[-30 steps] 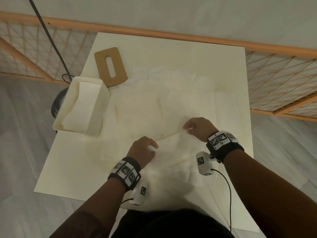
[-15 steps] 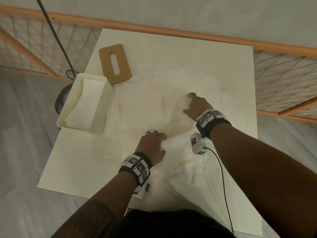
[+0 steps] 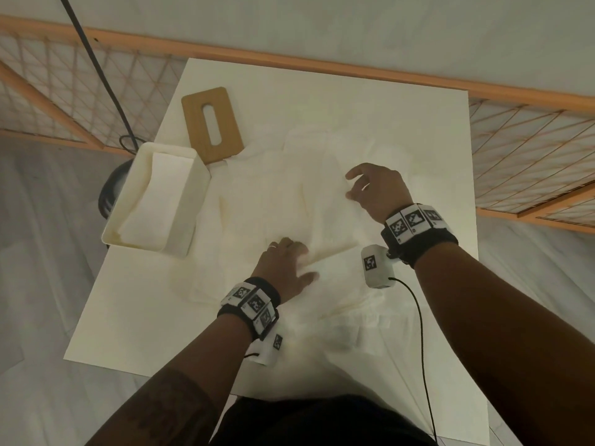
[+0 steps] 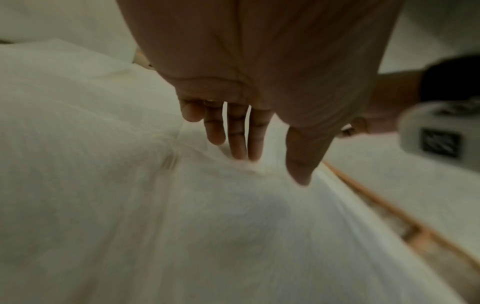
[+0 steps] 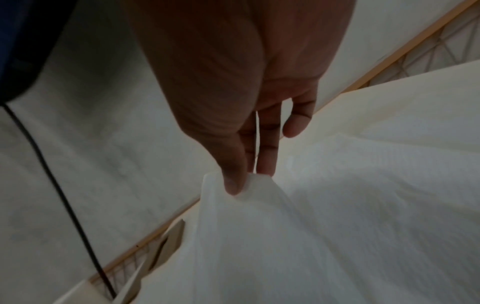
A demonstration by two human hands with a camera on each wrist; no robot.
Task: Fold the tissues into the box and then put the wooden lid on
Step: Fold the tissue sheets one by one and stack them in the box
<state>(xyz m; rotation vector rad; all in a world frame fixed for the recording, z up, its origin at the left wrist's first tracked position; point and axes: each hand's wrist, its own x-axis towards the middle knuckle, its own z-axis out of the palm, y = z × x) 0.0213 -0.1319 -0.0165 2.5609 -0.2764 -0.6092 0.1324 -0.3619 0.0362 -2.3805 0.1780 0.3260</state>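
Note:
Several white tissues (image 3: 283, 201) lie spread and overlapping across the middle of the table. My left hand (image 3: 306, 262) presses flat on them with straight fingers; the left wrist view shows the fingertips (image 4: 240, 152) touching the tissue (image 4: 182, 205). My right hand (image 3: 351, 186) is farther back and to the right, with curled fingers. In the right wrist view it (image 5: 244, 181) pinches a raised tissue corner (image 5: 259, 226) between thumb and fingers. The white box (image 3: 190, 175) stands at the left with a folded tissue inside. The wooden lid (image 3: 196, 123), with a slot in it, lies flat behind the box.
The white table (image 3: 386, 107) ends close behind the lid, with an orange wooden rail and lattice (image 3: 531, 140) beyond it. A black cable (image 3: 96, 66) hangs down at the back left. More crumpled tissues (image 3: 354, 320) lie near the table's front edge.
Both hands have let go of the folded edge that they held near the front. The left hand now lies flat on the tissue. The right hand moved back and pinched a corner.

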